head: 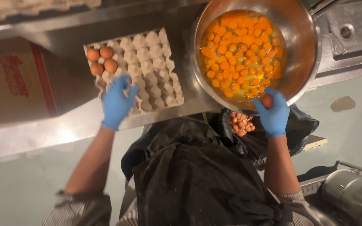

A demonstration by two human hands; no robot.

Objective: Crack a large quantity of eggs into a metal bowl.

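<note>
Both my hands wear blue gloves. My right hand grips a brown egg at the near rim of a large steel bowl filled with many orange yolks. My left hand rests with spread fingers on the near edge of a grey cardboard egg tray. Several brown eggs sit in the tray's far left corner; its other cups are bare.
A brown cardboard box stands to the left on the steel counter. A black bag holding broken eggshells hangs below the bowl. A sink lies at far right and a steel pot at bottom right.
</note>
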